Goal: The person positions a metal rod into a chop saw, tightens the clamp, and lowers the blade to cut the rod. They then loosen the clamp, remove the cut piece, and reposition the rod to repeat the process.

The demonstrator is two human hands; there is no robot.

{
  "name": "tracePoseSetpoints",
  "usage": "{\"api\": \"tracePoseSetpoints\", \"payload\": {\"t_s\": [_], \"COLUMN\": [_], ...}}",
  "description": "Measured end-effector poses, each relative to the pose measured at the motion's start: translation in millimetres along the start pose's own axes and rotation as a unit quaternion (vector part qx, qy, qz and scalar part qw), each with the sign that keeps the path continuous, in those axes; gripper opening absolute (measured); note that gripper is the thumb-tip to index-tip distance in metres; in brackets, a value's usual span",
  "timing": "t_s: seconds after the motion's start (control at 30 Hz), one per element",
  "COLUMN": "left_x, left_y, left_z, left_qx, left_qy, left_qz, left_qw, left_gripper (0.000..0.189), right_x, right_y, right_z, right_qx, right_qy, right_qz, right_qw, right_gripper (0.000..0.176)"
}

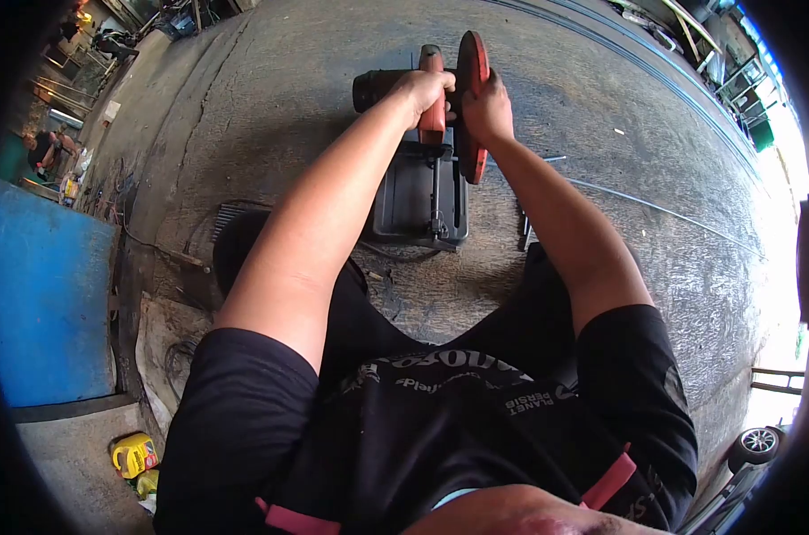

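A cut-off saw with a black base [402,198] stands on the ground between my legs. My left hand [425,92] is wrapped round its orange-red handle [433,127], beside the dark cylindrical motor [369,90]. To the right of the handle stands the saw's round, red-rimmed blade guard [472,55], upright and edge-on to me. My right hand [490,111] grips the far-right side of this guard; some of its fingers are hidden behind the rim. A clamp screw [436,192] runs along the base towards me.
Thin metal rods [654,203] lie on the concrete to the right, and longer bars cross the ground at the back. A blue panel [49,294] stands at left, with a yellow container [135,455] below it. Another person [49,150] sits at far left.
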State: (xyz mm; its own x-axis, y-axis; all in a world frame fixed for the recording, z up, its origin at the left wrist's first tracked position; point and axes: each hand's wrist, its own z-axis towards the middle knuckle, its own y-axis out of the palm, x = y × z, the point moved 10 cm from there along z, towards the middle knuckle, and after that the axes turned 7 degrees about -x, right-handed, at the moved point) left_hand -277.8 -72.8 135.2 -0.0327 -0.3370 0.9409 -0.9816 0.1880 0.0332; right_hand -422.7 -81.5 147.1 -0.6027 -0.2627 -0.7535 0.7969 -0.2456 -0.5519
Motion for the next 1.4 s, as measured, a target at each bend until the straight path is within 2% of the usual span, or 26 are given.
{"api": "tracePoseSetpoints", "payload": {"t_s": [0.07, 0.2, 0.5, 0.6, 0.8, 1.07, 1.33, 1.4], "left_x": [-3.9, -11.2, -24.2, -26.9, -42.1, -49.5, -58.2, -59.2], "left_y": [4.8, 4.4, 4.1, 6.7, 5.3, 3.7, 1.9, 1.8], "left_z": [-2.3, -6.1, -12.3, -19.3, -22.3, -27.7, -30.0, -26.2], "left_qx": [-0.029, -0.025, -0.019, -0.027, -0.015, 0.008, 0.023, 0.019], "left_qy": [0.000, -0.012, 0.032, 0.039, 0.041, 0.070, 0.082, 0.113], "left_qz": [-0.021, -0.016, -0.001, 0.008, 0.012, 0.054, 0.066, 0.075], "left_qw": [0.999, 0.999, 0.999, 0.999, 0.999, 0.996, 0.994, 0.991], "left_gripper": [0.027, 0.025, 0.021, 0.020, 0.019, 0.020, 0.022, 0.023], "right_x": [-0.8, -0.2, 5.2, 6.3, 4.7, 5.7, 9.9, 14.0], "right_y": [-0.2, 1.4, 4.9, 5.8, 6.3, 10.0, 12.6, 15.0], "right_z": [-5.4, -9.7, -27.8, -35.1, -49.3, -60.8, -67.8, -69.4], "right_qx": [0.004, 0.003, 0.013, 0.035, 0.045, 0.060, 0.056, 0.049], "right_qy": [-0.007, -0.018, -0.014, -0.040, -0.045, -0.097, -0.089, -0.083], "right_qz": [-0.007, -0.004, -0.011, -0.023, -0.036, -0.047, -0.041, -0.038], "right_qw": [1.000, 1.000, 1.000, 0.998, 0.997, 0.992, 0.994, 0.995], "right_gripper": [0.056, 0.057, 0.059, 0.061, 0.061, 0.062, 0.063, 0.064]}}
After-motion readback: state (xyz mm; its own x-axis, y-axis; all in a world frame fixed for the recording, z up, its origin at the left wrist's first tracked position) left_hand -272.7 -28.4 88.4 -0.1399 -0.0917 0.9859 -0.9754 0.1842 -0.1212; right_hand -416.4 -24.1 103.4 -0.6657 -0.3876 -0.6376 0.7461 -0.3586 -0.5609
